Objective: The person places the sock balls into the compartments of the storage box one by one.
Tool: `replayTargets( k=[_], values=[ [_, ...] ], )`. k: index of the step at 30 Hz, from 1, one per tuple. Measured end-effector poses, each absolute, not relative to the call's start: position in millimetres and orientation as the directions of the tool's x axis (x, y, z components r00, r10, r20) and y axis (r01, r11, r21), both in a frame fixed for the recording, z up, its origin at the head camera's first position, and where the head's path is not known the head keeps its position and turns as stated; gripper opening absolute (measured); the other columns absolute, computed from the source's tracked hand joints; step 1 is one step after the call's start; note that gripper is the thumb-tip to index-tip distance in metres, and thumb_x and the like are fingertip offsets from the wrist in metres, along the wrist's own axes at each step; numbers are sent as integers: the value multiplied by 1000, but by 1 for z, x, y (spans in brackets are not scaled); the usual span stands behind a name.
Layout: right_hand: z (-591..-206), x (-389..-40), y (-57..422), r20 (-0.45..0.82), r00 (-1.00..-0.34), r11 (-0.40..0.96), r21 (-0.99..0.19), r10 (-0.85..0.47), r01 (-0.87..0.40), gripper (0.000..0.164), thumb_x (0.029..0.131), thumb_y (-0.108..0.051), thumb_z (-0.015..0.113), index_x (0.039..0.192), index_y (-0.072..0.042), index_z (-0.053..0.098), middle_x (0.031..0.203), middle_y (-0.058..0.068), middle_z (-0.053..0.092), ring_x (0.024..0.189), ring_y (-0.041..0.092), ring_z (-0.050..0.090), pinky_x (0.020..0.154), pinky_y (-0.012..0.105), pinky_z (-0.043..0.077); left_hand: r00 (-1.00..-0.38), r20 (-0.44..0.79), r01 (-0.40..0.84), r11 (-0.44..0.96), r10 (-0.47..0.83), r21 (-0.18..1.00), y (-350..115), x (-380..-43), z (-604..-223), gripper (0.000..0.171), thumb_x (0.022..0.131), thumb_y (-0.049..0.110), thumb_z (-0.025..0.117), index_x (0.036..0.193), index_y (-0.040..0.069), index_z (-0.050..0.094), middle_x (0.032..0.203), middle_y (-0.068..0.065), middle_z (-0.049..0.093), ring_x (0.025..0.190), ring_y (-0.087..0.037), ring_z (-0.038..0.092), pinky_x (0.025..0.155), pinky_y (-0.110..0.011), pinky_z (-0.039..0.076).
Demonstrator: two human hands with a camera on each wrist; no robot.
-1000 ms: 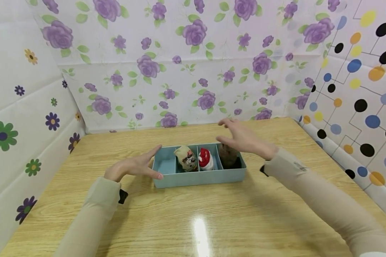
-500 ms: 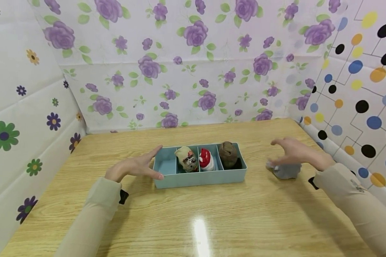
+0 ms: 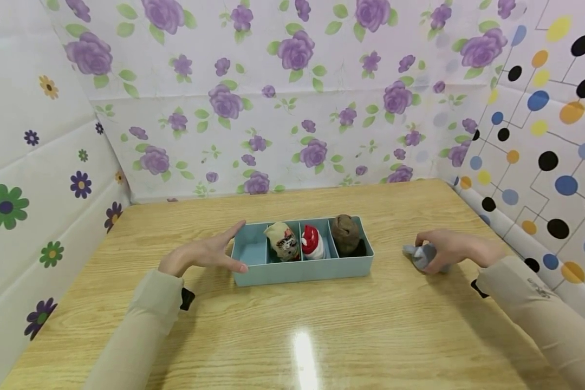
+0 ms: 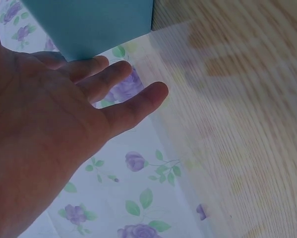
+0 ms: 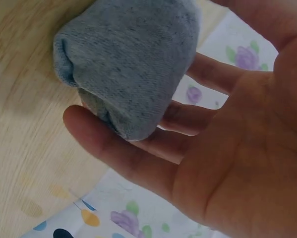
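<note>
My right hand (image 3: 453, 248) is around a bundled grey sock (image 5: 128, 64) on the table, to the right of the box. In the right wrist view its fingers bend around the sock. A light blue divided box (image 3: 304, 272) sits mid-table. My left hand (image 3: 200, 255) rests at the box's left end, thumb near the front corner, fingers extended toward the back one. From the left, the box's first compartment is bare. The others hold a beige patterned sock bundle (image 3: 284, 242), a red and white one (image 3: 312, 242) and a brown one (image 3: 345, 234).
The wooden table (image 3: 253, 336) meets a purple-flowered wall covering (image 3: 273, 124) at the back. A dotted covering (image 3: 546, 162) stands at the right, and a daisy-patterned one (image 3: 44, 179) at the left.
My right hand has moved from above the brown sock bundle rightward and down onto the grey sock, and its fingers have closed around it. The left hand and box have stayed put.
</note>
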State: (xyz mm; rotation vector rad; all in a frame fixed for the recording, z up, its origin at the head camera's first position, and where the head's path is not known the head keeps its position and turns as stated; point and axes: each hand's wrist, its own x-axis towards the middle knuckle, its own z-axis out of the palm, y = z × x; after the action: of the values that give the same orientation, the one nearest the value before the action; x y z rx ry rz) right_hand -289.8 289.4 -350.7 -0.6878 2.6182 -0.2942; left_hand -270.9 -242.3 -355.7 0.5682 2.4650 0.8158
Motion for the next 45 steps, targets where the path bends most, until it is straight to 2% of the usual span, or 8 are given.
replayTargets(
  k=[9, 14, 24, 31, 38, 45],
  values=[
    [-353, -300, 289, -300, -776, 822, -338, -555, -458, 39, 69, -5, 73, 106, -3, 59, 94, 8, 59, 72, 15, 43, 59, 26, 34, -806, -302, 227, 738, 509, 635, -242, -271, -355, 119, 81, 46, 75, 155, 19, -15, 163, -16, -11, 149, -42, -2, 115, -66, 15],
    [-354, -304, 282, -279, -779, 815, -353, -561, -460, 35, 70, -4, 70, 103, -6, 60, 89, 6, 57, 69, 14, 42, 57, 25, 34, -806, -309, 226, 745, 505, 627, -242, -271, -356, 118, 82, 47, 74, 155, 19, -15, 163, -16, -11, 149, -42, -2, 116, -65, 15],
    [-327, -314, 252, -189, -775, 771, -388, -603, -505, 31, 73, -3, 70, 102, -5, 61, 93, 10, 63, 73, 15, 49, 60, 27, 44, -799, -292, 241, 724, 527, 647, -244, -272, -358, 118, 83, 45, 74, 155, 16, -14, 162, -18, -11, 149, -44, -1, 114, -66, 16],
    [-299, -317, 230, -89, -766, 741, -345, -637, -576, 27, 74, -3, 70, 100, -7, 64, 95, 9, 66, 76, 15, 54, 66, 29, 46, -799, -297, 233, 725, 522, 648, -244, -272, -357, 118, 82, 45, 74, 155, 17, -14, 162, -17, -11, 149, -43, -1, 115, -66, 15],
    [-274, -320, 204, -100, -770, 752, -324, -631, -574, 29, 78, -5, 69, 106, -7, 62, 103, 13, 65, 80, 18, 57, 69, 32, 48, -800, -313, 217, 732, 513, 646, -243, -272, -358, 118, 82, 45, 74, 155, 19, -15, 163, -16, -12, 149, -42, -2, 115, -66, 15],
    [-261, -326, 173, -72, -737, 718, -308, -672, -624, 28, 80, -5, 69, 107, -6, 62, 103, 15, 66, 81, 20, 57, 70, 32, 48, -798, -310, 213, 722, 517, 658, -244, -271, -357, 119, 82, 46, 75, 155, 18, -15, 162, -17, -11, 149, -44, -2, 114, -67, 15]
  ],
)
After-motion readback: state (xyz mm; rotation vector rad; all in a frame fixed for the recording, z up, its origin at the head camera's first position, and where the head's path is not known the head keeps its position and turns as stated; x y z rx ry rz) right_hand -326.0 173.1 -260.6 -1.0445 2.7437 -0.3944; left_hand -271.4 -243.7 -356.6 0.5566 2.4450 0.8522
